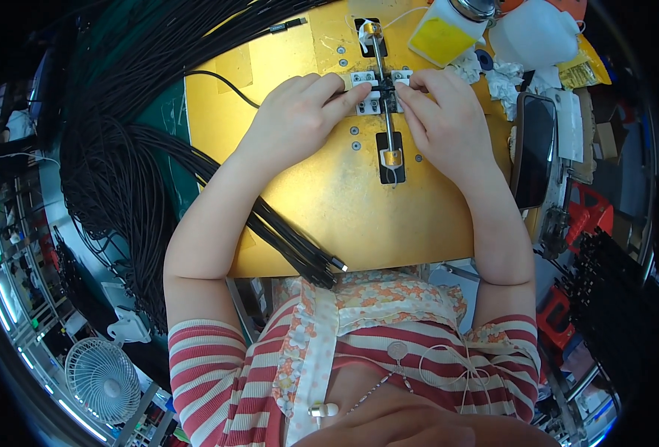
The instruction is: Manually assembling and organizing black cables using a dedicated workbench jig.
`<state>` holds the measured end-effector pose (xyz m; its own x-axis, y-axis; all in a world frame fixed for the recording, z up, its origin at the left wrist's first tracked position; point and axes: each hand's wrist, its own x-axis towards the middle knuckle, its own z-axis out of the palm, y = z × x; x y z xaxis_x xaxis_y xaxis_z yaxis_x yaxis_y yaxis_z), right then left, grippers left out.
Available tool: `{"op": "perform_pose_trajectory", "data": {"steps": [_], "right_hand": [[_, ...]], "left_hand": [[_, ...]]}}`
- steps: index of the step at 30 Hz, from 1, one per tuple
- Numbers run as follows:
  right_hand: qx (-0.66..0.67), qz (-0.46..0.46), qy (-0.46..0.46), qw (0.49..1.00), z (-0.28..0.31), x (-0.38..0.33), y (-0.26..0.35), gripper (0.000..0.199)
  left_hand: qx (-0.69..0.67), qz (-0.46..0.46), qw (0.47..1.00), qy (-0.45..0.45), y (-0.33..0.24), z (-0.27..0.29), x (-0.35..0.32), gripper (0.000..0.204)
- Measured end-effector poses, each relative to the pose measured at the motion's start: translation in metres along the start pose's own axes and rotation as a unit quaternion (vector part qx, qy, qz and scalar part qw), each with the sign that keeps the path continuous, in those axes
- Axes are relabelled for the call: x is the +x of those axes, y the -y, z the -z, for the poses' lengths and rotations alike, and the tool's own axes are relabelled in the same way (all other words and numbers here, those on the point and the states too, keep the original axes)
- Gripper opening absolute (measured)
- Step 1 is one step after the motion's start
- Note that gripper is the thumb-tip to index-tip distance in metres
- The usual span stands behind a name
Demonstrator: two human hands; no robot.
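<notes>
A black cable (229, 83) runs from the left under my left hand (296, 119), whose thumb and index finger pinch it at a small fixture. White blocks (366, 105) with screws form this fixture, and a dark piece sits in its middle. Across it passes a metal rod (389, 130) with a brass-coloured fitting (393, 158) at its near end. My right hand (448, 119) is on the fixture's right side, thumb and fingers closed together over it. What lies between those fingertips is hidden.
A gold-coloured plate (307, 216) bears the fixture. Thick bundles of black cables (121, 179) lie at left, with cable ends (299, 249) near the front edge. A yellow-labelled bottle (445, 37), a white bottle (538, 33), crumpled tissues (504, 86) and a phone (536, 149) are at right.
</notes>
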<state>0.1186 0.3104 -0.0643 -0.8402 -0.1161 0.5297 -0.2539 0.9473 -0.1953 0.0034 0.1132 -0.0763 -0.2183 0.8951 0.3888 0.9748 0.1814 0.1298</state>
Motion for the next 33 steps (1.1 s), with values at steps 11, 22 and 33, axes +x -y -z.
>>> {"op": "perform_pose_trajectory", "data": {"steps": [11, 22, 33], "right_hand": [[0.038, 0.0, 0.003, 0.999, 0.002, -0.003, 0.0, 0.015], [0.058, -0.018, -0.001, 0.998, 0.003, -0.006, -0.005, 0.01], [0.07, -0.001, -0.022, 0.997, 0.002, -0.004, -0.003, 0.01]], "left_hand": [[-0.001, 0.001, 1.0, -0.005, 0.001, 0.003, 0.002, 0.045], [-0.382, 0.067, 0.899, 0.204, 0.009, 0.056, 0.008, 0.022], [0.033, 0.337, 0.932, 0.129, 0.079, 0.043, -0.008, 0.03]]}}
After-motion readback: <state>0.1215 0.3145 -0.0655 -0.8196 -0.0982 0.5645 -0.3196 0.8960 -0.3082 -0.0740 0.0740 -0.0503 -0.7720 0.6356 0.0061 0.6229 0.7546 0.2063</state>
